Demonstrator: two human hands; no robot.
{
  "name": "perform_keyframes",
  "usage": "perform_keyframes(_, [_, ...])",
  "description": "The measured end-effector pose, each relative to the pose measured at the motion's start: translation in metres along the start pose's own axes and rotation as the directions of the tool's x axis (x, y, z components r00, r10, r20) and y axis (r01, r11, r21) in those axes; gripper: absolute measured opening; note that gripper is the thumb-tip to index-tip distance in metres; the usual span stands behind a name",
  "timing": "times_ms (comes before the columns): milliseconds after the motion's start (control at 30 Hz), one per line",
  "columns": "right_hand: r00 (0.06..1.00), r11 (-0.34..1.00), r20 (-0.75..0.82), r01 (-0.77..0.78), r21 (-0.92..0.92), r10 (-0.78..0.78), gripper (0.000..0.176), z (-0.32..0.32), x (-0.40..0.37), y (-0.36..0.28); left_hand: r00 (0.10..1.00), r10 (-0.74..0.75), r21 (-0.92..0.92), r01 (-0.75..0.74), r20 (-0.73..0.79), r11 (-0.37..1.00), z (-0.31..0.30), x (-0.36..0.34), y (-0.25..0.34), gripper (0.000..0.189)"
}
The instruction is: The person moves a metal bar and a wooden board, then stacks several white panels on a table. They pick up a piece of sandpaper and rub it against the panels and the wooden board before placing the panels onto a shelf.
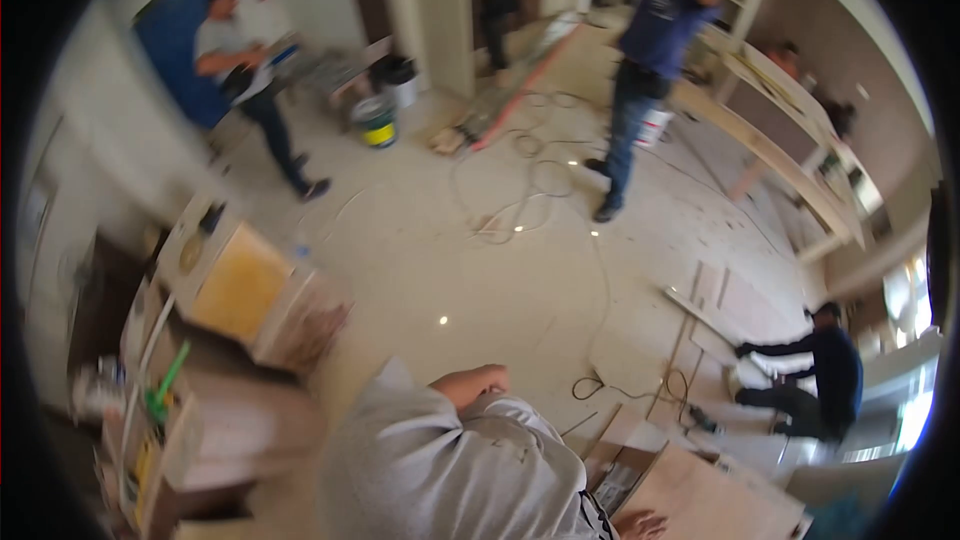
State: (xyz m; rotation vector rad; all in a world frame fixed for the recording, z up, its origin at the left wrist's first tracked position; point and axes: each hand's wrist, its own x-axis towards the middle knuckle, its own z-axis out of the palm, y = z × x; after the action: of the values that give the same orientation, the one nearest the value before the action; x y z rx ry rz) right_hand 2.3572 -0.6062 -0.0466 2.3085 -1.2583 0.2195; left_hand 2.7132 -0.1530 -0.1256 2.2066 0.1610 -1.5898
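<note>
My left hand [488, 381] is in front of my grey shirt [440, 470], with the forearm bent across. Its fingers look curled closed, and whatever they may hold is hidden. At the bottom edge my right hand [640, 524] rests on or just beside a light wooden board [700, 500], fingers stretched out. Next to that board lies a brown cardboard-like piece [620, 465] with a printed label. A thin dark rod [578, 424] shows on the floor between my hands.
Wooden cabinets [240, 430] stand at left. A person [830, 370] crouches by panels at right; another person [640, 70] stands ahead near loose cables [540, 180]. A power tool [703, 420] lies on the floor. A bucket [375, 123] is near a person [250, 80] farther back.
</note>
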Motion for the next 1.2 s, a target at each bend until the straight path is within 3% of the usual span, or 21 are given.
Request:
perform_keyframes(33, [0.999,0.999,-0.018,0.049,0.005,-0.049,0.054,0.003,0.009,0.005,0.998,0.030,0.130,-0.023,-0.053,0.991,-0.015,-0.073,0.033,0.037])
perform_keyframes(133, [0.998,0.998,-0.047,0.039,0.041,-0.037,0.051,0.007,0.010,0.008,0.905,0.311,0.265,-0.236,-0.291,0.935,0.024,-0.021,0.015,0.038])
perform_keyframes(167, [0.998,0.998,-0.051,0.026,0.060,-0.023,0.050,0.007,0.007,0.002,0.893,0.363,0.304,-0.280,-0.267,0.911,0.020,-0.020,0.009,0.039])
perform_keyframes(300, [0.997,0.993,-0.069,-0.031,0.112,0.039,0.047,0.009,0.001,-0.003,0.969,0.160,0.145,-0.133,-0.189,0.980,0.005,-0.010,-0.007,0.041])
perform_keyframes(367, [0.997,0.991,-0.058,-0.044,0.130,0.052,0.047,0.012,-0.004,-0.006,0.982,0.088,0.092,-0.073,-0.169,0.993,-0.010,-0.051,-0.005,0.042])
perform_keyframes(467, [1.000,0.993,-0.020,-0.018,0.115,0.021,0.048,0.020,-0.005,0.001,0.998,0.047,-0.181,-0.038,0.048,0.983,-0.014,-0.028,-0.025,0.040])
perform_keyframes(567, [0.996,0.987,0.082,-0.052,0.151,0.039,0.046,0.021,-0.007,0.002,0.955,0.285,0.241,-0.257,-0.086,0.936,0.017,0.069,-0.058,0.040])
perform_keyframes(600, [0.965,0.968,0.220,-0.185,0.170,0.145,0.052,-0.004,0.002,-0.009,0.906,0.412,-0.027,-0.416,-0.096,0.909,0.029,0.087,-0.080,0.041])
perform_keyframes(667, [0.815,0.892,0.484,-0.431,0.139,0.318,0.066,-0.077,0.020,-0.024,0.786,0.589,-0.548,-0.581,-0.187,0.602,0.062,0.095,-0.118,0.043])
perform_keyframes(733, [0.827,0.888,0.465,-0.431,0.162,0.317,0.066,-0.066,0.014,-0.020,0.917,0.380,-0.443,-0.393,-0.122,0.806,0.055,0.081,-0.107,0.042])
perform_keyframes(767, [0.822,0.890,0.472,-0.431,0.148,0.319,0.066,-0.066,0.016,-0.019,0.904,0.423,-0.389,-0.412,-0.061,0.824,0.046,0.080,-0.104,0.042])
perform_keyframes(867, [0.804,0.884,0.498,-0.446,0.141,0.326,0.066,-0.068,0.017,-0.024,0.939,0.340,-0.216,-0.324,0.040,0.921,0.030,0.077,-0.099,0.044])
perform_keyframes(1200, [0.800,0.861,0.496,-0.475,0.182,0.336,0.064,-0.079,0.018,-0.022,0.948,0.299,0.084,-0.308,0.110,0.948,0.025,0.054,-0.068,0.056])
